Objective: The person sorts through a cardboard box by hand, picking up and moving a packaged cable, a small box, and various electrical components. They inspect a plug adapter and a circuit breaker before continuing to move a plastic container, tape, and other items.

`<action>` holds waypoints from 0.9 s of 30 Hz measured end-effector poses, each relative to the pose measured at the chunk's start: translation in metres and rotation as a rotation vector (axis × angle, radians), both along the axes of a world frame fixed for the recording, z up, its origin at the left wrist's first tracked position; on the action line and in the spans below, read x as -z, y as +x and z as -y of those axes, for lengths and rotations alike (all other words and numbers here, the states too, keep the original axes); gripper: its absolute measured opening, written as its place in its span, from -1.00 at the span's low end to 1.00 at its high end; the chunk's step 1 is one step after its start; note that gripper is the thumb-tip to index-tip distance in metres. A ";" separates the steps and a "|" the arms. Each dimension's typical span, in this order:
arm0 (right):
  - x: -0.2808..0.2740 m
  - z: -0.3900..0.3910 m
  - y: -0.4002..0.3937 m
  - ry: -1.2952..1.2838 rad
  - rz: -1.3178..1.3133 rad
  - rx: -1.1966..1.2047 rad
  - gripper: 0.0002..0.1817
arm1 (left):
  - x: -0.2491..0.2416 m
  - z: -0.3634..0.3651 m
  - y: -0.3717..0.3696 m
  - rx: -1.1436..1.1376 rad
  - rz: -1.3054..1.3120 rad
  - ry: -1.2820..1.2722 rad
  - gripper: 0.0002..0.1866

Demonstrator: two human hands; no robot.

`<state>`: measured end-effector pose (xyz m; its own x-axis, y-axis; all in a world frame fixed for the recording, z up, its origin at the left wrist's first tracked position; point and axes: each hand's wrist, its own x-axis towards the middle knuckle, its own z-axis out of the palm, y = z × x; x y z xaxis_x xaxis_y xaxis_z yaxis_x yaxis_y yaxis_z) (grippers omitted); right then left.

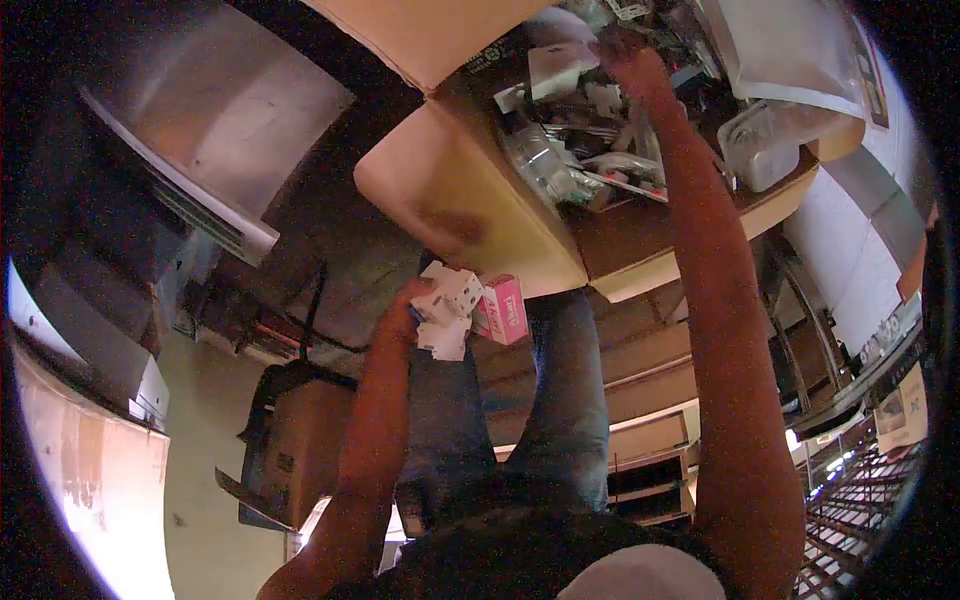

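My left hand [413, 298] is wrapped round several small white boxes [447, 305], held low in front of my legs. A pink and white box [503, 309] lies against their right side. My right hand [632, 65] reaches into an open cardboard box [480, 200] full of mixed small items. Its fingers are dark and blurred among the items, so what they touch is hidden. Near that hand are a white packet [560, 68], clear plastic packaging [540, 160] and other small packed parts.
A clear plastic container [760, 145] sits at the cardboard box's right edge. At the upper left is a large grey panel [240, 110]. A dark chair-like object [300, 440] stands at the lower left. Wire racking [860, 510] is at the lower right.
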<state>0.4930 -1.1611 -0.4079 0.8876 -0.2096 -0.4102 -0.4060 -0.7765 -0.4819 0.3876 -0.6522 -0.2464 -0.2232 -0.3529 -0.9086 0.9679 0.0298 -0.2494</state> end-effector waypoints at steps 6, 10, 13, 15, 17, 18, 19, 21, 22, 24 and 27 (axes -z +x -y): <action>-0.040 -0.063 -0.064 -0.196 0.028 -0.571 -0.39 | 0.004 0.003 0.003 0.025 -0.020 0.076 -0.38; -0.051 -0.098 -0.070 -0.121 -0.413 -0.421 -0.23 | 0.016 -0.006 -0.002 0.015 -0.008 0.069 -0.45; -0.013 -0.095 -0.082 -0.021 -0.317 -0.263 -0.29 | 0.019 -0.009 -0.005 0.044 0.039 0.166 -0.47; -0.013 -0.096 -0.081 0.088 -0.344 -0.096 -0.35 | 0.014 -0.011 -0.010 0.060 0.050 0.204 -0.48; -0.034 -0.094 -0.082 0.158 -0.297 -0.004 -0.38 | 0.012 -0.011 -0.011 0.086 0.166 0.247 -0.48; -0.046 -0.093 -0.080 0.230 -0.253 0.084 -0.41 | 0.008 -0.005 -0.006 0.084 0.169 0.249 -0.48; -0.053 -0.093 -0.079 0.233 -0.254 0.083 -0.41 | 0.003 0.000 -0.002 0.045 0.123 0.267 -0.49; -0.064 -0.096 -0.090 0.304 -0.158 0.321 -0.42 | -0.006 0.001 -0.002 0.016 0.055 0.292 -0.50; -0.065 -0.100 -0.095 0.307 -0.167 0.324 -0.42 | -0.004 0.000 0.000 0.025 0.036 0.205 -0.50; -0.062 -0.110 -0.097 0.210 -0.163 0.433 -0.43 | 0.005 -0.009 -0.001 0.031 0.030 0.116 -0.50; -0.063 -0.125 -0.099 0.149 -0.027 0.493 -0.45 | 0.012 -0.011 -0.002 0.060 0.067 0.179 -0.48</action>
